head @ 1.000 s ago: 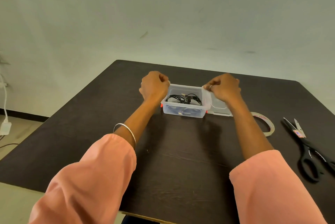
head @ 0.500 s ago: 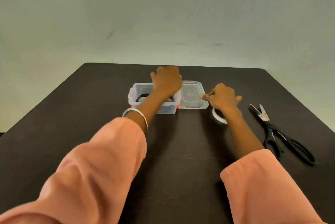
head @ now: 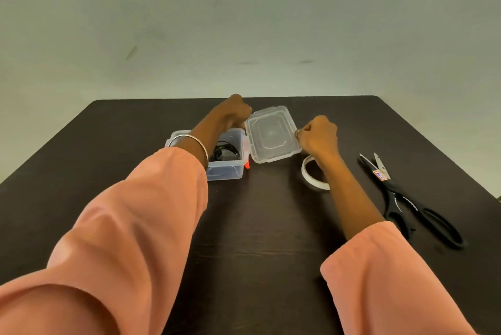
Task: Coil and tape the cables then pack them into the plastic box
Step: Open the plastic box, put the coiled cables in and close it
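A clear plastic box [head: 230, 170] with a red latch stands on the dark table [head: 260, 226], and coiled black cables [head: 226, 152] lie inside it. Its clear lid [head: 271, 134] is lifted and tilted just right of the box. My left hand [head: 234, 114] reaches across the box and grips the lid's far left corner. My right hand [head: 318, 135] pinches the lid's right edge. My left forearm hides part of the box.
A roll of white tape [head: 311, 175] lies under my right wrist. Black scissors [head: 406, 199] lie open at the right, blades pointing away from me. A pale wall rises behind the table's far edge.
My left hand moved from the box's left side across to the lid's left corner. My right hand took the lid's right edge. The lid rose off the table.
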`<state>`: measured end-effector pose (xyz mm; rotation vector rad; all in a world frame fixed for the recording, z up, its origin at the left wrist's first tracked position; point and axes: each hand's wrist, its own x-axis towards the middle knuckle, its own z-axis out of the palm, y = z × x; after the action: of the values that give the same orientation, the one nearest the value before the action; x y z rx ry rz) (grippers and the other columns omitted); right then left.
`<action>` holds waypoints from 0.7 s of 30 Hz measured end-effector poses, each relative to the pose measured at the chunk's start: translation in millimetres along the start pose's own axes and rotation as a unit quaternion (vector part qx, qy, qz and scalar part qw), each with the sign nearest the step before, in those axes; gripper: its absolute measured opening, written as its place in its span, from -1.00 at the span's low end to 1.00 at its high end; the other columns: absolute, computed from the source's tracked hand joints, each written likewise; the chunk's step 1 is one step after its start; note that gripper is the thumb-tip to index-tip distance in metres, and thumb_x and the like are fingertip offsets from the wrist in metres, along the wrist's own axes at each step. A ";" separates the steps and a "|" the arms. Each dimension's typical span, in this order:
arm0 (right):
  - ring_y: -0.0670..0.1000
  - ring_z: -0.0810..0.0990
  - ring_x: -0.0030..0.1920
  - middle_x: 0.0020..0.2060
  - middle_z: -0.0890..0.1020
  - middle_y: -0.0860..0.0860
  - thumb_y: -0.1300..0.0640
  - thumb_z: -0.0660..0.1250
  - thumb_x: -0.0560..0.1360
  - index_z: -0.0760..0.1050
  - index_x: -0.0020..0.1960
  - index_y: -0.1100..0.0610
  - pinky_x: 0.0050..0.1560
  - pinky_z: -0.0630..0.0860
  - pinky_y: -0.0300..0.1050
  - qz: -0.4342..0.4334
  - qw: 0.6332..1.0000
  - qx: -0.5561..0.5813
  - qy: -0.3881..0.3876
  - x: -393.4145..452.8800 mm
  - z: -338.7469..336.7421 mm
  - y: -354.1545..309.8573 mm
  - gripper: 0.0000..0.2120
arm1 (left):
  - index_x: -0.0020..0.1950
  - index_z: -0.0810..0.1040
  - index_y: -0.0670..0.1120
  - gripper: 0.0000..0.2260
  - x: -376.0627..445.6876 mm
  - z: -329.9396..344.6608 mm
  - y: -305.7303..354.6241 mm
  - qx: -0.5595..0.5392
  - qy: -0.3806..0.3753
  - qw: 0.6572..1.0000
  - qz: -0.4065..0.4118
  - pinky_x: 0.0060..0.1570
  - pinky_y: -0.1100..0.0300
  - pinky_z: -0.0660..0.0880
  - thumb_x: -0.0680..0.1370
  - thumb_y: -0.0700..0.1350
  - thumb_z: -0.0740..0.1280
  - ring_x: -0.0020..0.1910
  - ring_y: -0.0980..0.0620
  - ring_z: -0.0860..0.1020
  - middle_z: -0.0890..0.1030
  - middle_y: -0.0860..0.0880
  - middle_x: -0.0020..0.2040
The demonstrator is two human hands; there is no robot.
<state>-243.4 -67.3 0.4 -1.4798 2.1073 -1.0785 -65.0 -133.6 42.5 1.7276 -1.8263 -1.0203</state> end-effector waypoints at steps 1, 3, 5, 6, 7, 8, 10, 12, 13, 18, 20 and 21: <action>0.12 0.64 -0.17 -0.22 0.63 0.16 0.19 0.37 0.50 0.56 -0.14 0.29 -0.12 0.60 0.01 0.002 0.998 0.054 0.013 -0.7 -3.9 -1.6 -0.85 | 0.12 0.46 -0.33 -0.80 -0.3 -1.6 1.6 -0.042 0.011 0.999 0.002 -0.27 0.28 0.53 0.61 -0.20 0.19 -0.14 -0.01 0.57 0.56 -0.22 -0.10; 0.04 0.64 -0.14 -0.19 0.65 0.07 0.24 0.34 0.50 0.58 -0.14 0.22 -0.16 0.58 -0.08 0.005 0.986 0.160 0.038 -3.1 -13.6 -8.9 -0.92 | 0.16 0.48 -0.28 -0.68 -4.9 -9.1 5.3 -0.118 0.028 0.992 0.025 -0.15 0.22 0.55 0.63 -0.03 0.19 -0.13 -0.01 0.59 0.58 -0.14 -0.02; 0.00 0.64 -0.09 -0.14 0.67 0.01 0.25 0.34 0.48 0.60 -0.09 0.15 -0.14 0.57 -0.12 -0.007 0.966 0.253 0.058 -6.8 -23.7 -20.9 -0.92 | 0.32 0.43 -0.20 -0.54 -16.0 -21.0 8.2 -0.195 0.029 0.980 0.041 0.05 0.10 0.57 0.62 0.13 0.17 -0.01 -0.04 0.64 0.54 -0.06 0.11; -0.02 0.65 -0.08 -0.12 0.67 -0.01 0.22 0.37 0.48 0.61 -0.04 0.12 -0.12 0.57 -0.15 -0.022 0.957 0.283 0.065 -9.1 -28.5 -27.6 -0.92 | 0.36 0.41 -0.16 -0.49 -24.3 -27.4 9.8 -0.228 0.024 0.973 0.041 0.05 0.08 0.59 0.61 0.20 0.15 0.02 -0.05 0.64 0.53 -0.05 0.13; -0.06 0.65 -0.08 -0.10 0.68 -0.04 0.19 0.40 0.48 0.60 0.00 0.10 -0.10 0.57 -0.19 -0.041 0.949 0.306 0.066 -12.2 -33.1 -34.6 -0.90 | 0.37 0.41 -0.13 -0.45 -33.7 -34.6 10.8 -0.258 0.016 0.965 0.038 -0.04 0.11 0.61 0.59 0.25 0.12 0.03 -0.05 0.63 0.54 -0.06 0.15; -0.10 0.66 -0.11 -0.13 0.69 -0.09 0.17 0.42 0.48 0.60 0.03 0.10 -0.09 0.58 -0.22 -0.062 0.941 0.326 0.061 -16.0 -36.8 -40.9 -0.88 | 0.37 0.42 -0.10 -0.42 -44.2 -41.9 11.6 -0.277 0.005 0.960 0.032 -0.20 0.17 0.63 0.57 0.31 0.08 0.02 -0.04 0.63 0.57 -0.09 0.16; -0.13 0.68 -0.15 -0.22 0.70 -0.16 0.20 0.41 0.49 0.63 0.02 0.13 -0.10 0.61 -0.26 -0.105 0.923 0.368 0.037 -24.6 -40.7 -52.1 -0.88 | 0.37 0.43 -0.06 -0.34 -62.1 -57.1 9.5 -0.305 -0.005 0.952 0.023 -0.31 0.18 0.59 0.53 0.39 0.00 -0.01 -0.03 0.64 0.60 -0.13 0.18; -0.12 0.69 -0.12 -0.18 0.72 -0.09 0.22 0.40 0.49 0.64 0.01 0.16 -0.08 0.60 -0.28 -0.148 0.911 0.385 0.018 -33.1 -40.2 -59.5 -0.88 | 0.39 0.40 -0.07 -0.24 -75.4 -70.8 3.0 -0.339 -0.004 0.941 0.012 0.17 -0.14 0.46 0.47 0.46 -0.04 0.06 -0.07 0.63 0.60 -0.17 0.19; -0.10 0.69 -0.09 -0.14 0.73 -0.04 0.22 0.40 0.49 0.65 0.02 0.15 -0.06 0.59 -0.29 -0.170 0.908 0.383 0.010 -37.5 -38.8 -62.8 -0.87 | 0.40 0.38 -0.08 -0.19 -80.6 -77.0 -1.5 -0.355 -0.001 0.935 0.001 0.33 -0.30 0.21 0.44 0.49 -0.05 0.10 -0.10 0.61 0.61 -0.19 0.19; -0.06 0.67 -0.03 -0.08 0.70 -0.07 0.16 0.47 0.45 0.66 0.04 0.09 0.00 0.58 -0.24 -0.278 0.912 0.301 -0.031 -57.1 -24.4 -75.7 -0.83 | 0.33 0.42 -0.13 -0.18 -101.8 -101.5 -33.0 -0.399 0.007 0.916 -0.046 0.32 -0.35 0.13 0.38 0.51 0.13 0.16 -0.13 0.57 0.63 -0.18 0.16; -0.01 0.63 0.01 -0.08 0.66 -0.09 0.15 0.47 0.44 0.65 0.05 0.00 0.05 0.55 -0.24 -0.313 0.916 0.247 -0.035 -63.4 -14.6 -76.0 -0.80 | 0.27 0.45 -0.14 -0.29 -110.1 -104.1 -47.1 -0.404 0.018 0.912 -0.066 0.21 -0.19 0.36 0.38 0.40 0.31 0.12 -0.13 0.58 0.61 -0.19 0.13; -0.01 0.60 0.00 -0.08 0.64 -0.06 0.14 0.48 0.43 0.65 0.06 -0.02 0.04 0.51 -0.31 -0.327 0.919 0.217 -0.029 -65.7 -9.8 -75.3 -0.79 | 0.22 0.47 -0.13 -0.39 -112.8 -102.9 -53.1 -0.404 0.029 0.911 -0.078 0.09 -0.08 0.49 0.40 0.30 0.39 0.06 -0.10 0.58 0.60 -0.18 0.10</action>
<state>-175.5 -16.3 53.9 -1.9770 1.2076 -1.5703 61.3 -43.8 88.6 1.3504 -0.9858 -1.4912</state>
